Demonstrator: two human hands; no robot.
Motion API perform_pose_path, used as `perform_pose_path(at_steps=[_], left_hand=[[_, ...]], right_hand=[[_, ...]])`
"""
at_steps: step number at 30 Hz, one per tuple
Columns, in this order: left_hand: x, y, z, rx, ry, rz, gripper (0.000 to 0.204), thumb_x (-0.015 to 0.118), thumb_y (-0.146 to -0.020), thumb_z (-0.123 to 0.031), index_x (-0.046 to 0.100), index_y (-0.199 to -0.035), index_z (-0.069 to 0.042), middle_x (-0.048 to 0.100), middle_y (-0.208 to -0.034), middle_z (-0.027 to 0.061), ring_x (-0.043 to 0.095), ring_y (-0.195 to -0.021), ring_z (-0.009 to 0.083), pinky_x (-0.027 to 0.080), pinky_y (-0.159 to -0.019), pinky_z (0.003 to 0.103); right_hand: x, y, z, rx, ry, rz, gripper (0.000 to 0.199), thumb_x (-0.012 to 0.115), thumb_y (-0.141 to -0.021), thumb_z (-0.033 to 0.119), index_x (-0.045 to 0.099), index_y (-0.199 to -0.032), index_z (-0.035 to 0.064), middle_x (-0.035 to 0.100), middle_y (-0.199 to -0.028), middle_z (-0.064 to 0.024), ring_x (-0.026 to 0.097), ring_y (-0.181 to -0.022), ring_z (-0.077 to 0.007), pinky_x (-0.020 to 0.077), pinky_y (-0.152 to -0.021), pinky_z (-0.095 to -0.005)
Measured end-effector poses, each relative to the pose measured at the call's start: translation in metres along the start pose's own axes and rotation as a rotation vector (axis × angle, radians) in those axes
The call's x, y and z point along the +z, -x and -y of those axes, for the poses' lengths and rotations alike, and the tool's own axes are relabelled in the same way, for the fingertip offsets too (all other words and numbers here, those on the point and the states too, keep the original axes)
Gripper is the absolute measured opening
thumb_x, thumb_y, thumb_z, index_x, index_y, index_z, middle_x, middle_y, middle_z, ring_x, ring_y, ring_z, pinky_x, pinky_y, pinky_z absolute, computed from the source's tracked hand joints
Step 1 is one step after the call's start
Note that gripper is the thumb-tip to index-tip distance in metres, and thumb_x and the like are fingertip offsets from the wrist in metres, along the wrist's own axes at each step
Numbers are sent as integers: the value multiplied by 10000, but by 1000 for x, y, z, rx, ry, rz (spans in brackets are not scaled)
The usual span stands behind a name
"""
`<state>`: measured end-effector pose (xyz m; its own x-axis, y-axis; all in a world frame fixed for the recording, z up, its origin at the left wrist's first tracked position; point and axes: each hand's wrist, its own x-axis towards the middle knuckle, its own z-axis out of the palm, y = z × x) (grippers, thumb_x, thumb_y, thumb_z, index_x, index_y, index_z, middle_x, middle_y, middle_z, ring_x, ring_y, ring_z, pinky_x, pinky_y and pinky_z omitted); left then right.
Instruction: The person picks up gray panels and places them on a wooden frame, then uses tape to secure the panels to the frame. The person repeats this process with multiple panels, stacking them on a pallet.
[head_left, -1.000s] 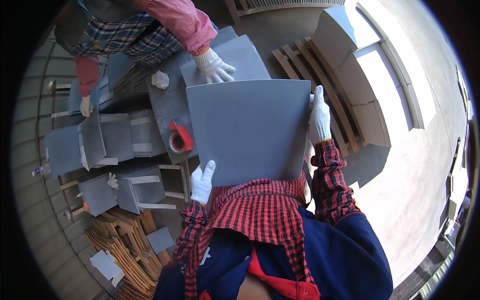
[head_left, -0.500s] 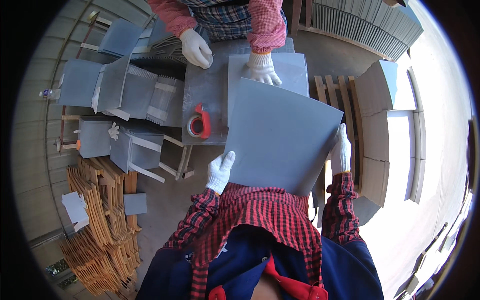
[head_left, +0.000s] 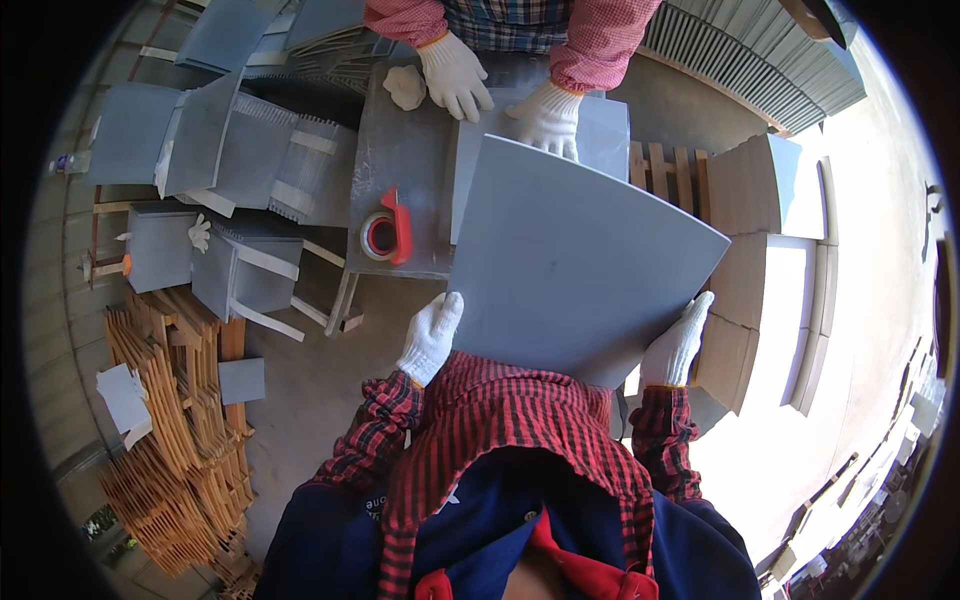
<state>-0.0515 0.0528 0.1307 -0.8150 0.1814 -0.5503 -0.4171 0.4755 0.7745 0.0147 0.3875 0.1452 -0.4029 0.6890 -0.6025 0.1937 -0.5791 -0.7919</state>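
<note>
Grey panel (head_left: 575, 270) held tilted in front of the apron, left hand (head_left: 432, 338) clamped on its left edge with the thumb on the near face, right hand (head_left: 680, 345) gripping the lower right edge, its fingertips partly hidden. The panel's far edge overlaps the view of another panel (head_left: 606, 125) on the worktable (head_left: 372, 160), where a co-worker's two gloved hands (head_left: 458, 82) are in the way; cannot tell whether the panels touch. Red tape dispenser (head_left: 400, 232) left on the tabletop, white wad (head_left: 404, 88) beyond, slatted pallet (head_left: 684, 180) and pale stacks (head_left: 733, 275) to the right.
</note>
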Motion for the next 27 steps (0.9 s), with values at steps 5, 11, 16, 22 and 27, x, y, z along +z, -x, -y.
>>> perform_pose_path(at_steps=[5,11,16,22,27], left_hand=[[-3,-18,-36,57,259,31,528,358,-1112,-337,404,-1487,31,525,-1402,108,503,-1294,168,390,-1091,286],[-4,-73,-44,311,821,371,392,464,-1047,-248,454,-1374,-32,518,-1356,125,506,-1256,223,383,-1099,349],[8,-105,-37,390,1528,835,285,516,-996,-141,549,-1255,-27,605,-1218,124,574,-1162,209,444,-1037,354],[13,-102,-34,309,1693,814,374,507,-981,-114,497,-1346,-33,585,-1287,128,559,-1219,223,454,-1058,366],[6,-102,-24,190,1716,675,459,500,-969,-91,453,-1422,-39,568,-1345,131,547,-1267,236,462,-1076,375]], right_hand=[[34,21,42,-262,4,-61,708,377,-1072,537,318,-1532,2,410,-1507,-144,401,-1368,-240,337,-1137,-350],[31,29,53,-846,568,-213,529,384,-1091,429,441,-1392,-2,567,-1258,-161,609,-1080,-230,553,-885,-326],[26,18,70,-1203,-566,949,512,326,-1098,399,643,-1235,21,653,-959,-157,699,-811,-266,612,-653,-391],[38,55,71,-606,-527,475,432,422,-1080,340,605,-1308,21,660,-1101,-119,669,-956,-247,567,-819,-367],[20,65,59,42,-389,350,412,502,-1065,291,572,-1368,22,665,-1220,-87,644,-1078,-231,529,-958,-348]])
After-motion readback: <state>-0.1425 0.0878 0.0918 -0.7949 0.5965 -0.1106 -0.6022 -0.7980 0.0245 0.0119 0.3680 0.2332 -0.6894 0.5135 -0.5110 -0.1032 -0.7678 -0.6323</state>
